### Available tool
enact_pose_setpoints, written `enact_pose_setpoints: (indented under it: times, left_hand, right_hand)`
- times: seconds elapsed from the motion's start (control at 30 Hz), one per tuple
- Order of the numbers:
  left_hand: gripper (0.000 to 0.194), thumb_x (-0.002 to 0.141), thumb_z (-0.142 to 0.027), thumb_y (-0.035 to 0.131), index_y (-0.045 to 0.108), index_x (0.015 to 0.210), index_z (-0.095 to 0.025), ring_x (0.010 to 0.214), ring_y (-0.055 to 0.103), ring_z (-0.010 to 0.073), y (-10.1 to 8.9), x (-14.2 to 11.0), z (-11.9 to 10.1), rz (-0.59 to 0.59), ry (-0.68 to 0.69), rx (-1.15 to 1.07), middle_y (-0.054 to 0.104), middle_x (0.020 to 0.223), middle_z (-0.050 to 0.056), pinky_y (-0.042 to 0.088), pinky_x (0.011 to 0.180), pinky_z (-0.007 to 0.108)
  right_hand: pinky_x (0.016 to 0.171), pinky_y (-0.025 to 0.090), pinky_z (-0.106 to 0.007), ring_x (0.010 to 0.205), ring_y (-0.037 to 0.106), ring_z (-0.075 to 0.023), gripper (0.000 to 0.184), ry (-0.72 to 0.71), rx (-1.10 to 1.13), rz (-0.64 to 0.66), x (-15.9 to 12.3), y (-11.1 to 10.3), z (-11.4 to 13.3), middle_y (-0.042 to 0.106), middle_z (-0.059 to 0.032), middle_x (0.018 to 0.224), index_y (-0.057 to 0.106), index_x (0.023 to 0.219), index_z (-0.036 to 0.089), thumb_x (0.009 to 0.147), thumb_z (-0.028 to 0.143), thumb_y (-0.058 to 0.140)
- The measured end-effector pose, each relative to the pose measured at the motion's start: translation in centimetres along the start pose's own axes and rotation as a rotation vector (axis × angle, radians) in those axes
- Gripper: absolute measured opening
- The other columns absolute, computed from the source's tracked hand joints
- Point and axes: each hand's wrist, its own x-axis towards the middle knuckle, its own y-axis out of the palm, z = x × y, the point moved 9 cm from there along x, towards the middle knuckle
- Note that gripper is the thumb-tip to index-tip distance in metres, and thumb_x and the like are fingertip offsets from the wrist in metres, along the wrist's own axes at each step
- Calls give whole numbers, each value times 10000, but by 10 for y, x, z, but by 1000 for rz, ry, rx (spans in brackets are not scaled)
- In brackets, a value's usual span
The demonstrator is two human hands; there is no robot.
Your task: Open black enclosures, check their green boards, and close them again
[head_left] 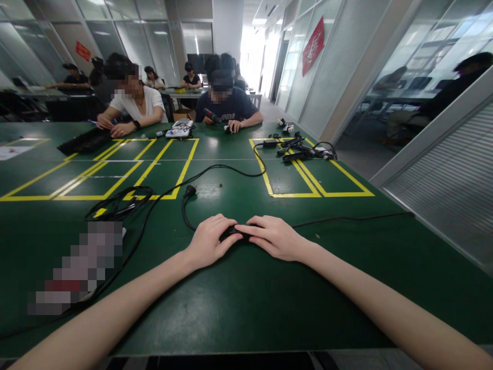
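Both my hands are closed around a small black power adapter (228, 234) just above or on the green table. My left hand (208, 242) grips its left end, thumb in front and fingers behind. My right hand (275, 238) holds the right end, with its index finger stretched over the top towards my left fingertips. Most of the adapter is hidden by my fingers. From the left side a thick cord curls back to a black plug (190, 191). On the right, a thin black cable (354, 219) runs across the table.
A blurred-out long object (82, 272) lies at left beside a coiled black cord (121, 203). Yellow tape (227, 139) marks boxes on the green table (246, 308). Black adapters and cables (304, 149) are heaped at back right. Two people sit opposite, near a black tray (82, 143) and a white power strip (180, 129).
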Motion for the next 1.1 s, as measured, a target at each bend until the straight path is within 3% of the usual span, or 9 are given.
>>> enact_pose_setpoints:
  times: [0.2, 0.3, 0.4, 0.5, 0.63, 0.73, 0.83, 0.9, 1.1]
  left_hand:
    - [273, 1047, -384, 538, 710, 1012, -175, 816, 657, 201, 8, 2, 1, 101, -30, -33, 730, 890, 54, 510, 758, 316]
    - [265, 1038, -387, 556, 722, 1013, -182, 805, 658, 191, 9, 2, 5, 105, -69, -77, 728, 878, 43, 514, 747, 305]
    - [256, 1021, -399, 581, 729, 1043, -192, 846, 673, 200, 8, 2, 9, 82, -88, -107, 739, 915, 48, 537, 773, 321]
    - [288, 1014, -372, 585, 685, 1217, -194, 1073, 669, 254, -2, 1, 3, -28, -7, -29, 747, 1127, 97, 532, 953, 421]
    - [401, 999, -303, 579, 592, 1386, -199, 1428, 470, 324, -17, -5, -10, -209, 107, 133, 561, 1503, 158, 357, 1192, 559]
    - [308, 993, -274, 575, 662, 1283, -216, 1381, 528, 308, -4, -5, -11, -91, 135, 157, 617, 1441, 132, 315, 1220, 582]
    - [205, 990, -276, 586, 720, 1136, -225, 1215, 645, 259, 16, -5, -7, 106, 132, 114, 721, 1253, 88, 426, 1152, 516]
    - [192, 987, -275, 593, 725, 1114, -215, 1189, 658, 253, 20, -5, -5, 149, 118, 95, 730, 1232, 89, 485, 1091, 476]
    - [196, 989, -271, 588, 722, 1120, -213, 1206, 649, 261, 18, -5, -4, 152, 106, 88, 724, 1251, 93, 509, 1069, 476]
  right_hand:
    - [866, 564, -419, 1034, 659, -271, 493, -76, -43, 65, 1, 6, 8, 655, -169, 1285, 549, 1453, 185, 1047, 463, 526]
    - [815, 580, -396, 970, 672, -259, 476, -45, -36, 116, 2, 11, 7, 664, -156, 1215, 545, 1439, 165, 1041, 426, 543]
    - [758, 589, -373, 923, 679, -250, 518, -6, -18, 162, 1, 16, 4, 654, -140, 1172, 460, 1521, 172, 1043, 356, 533]
    - [790, 599, -385, 953, 689, -250, 544, 69, 49, 118, -3, 10, -11, 639, -131, 1222, 411, 1564, 232, 1044, 351, 516]
    - [938, 579, -438, 1096, 682, -280, 542, 260, 200, -148, -16, -21, -56, 649, -126, 1301, 419, 1566, 273, 1039, 366, 504]
    - [1055, 518, -491, 1261, 619, -321, 557, 413, 230, -414, -37, -51, -98, 624, -134, 1421, 462, 1543, 251, 1013, 408, 529]
    - [1095, 487, -502, 1300, 600, -326, 575, 576, 159, -662, -69, -79, -136, 630, -122, 1429, 523, 1496, 229, 970, 459, 562]
    - [1111, 474, -508, 1306, 598, -326, 592, 657, 97, -788, -89, -95, -154, 643, -122, 1406, 536, 1479, 210, 952, 479, 558]
    - [1110, 473, -521, 1324, 577, -351, 593, 844, -78, -919, -138, -124, -183, 641, -152, 1389, 542, 1454, 194, 934, 481, 521]
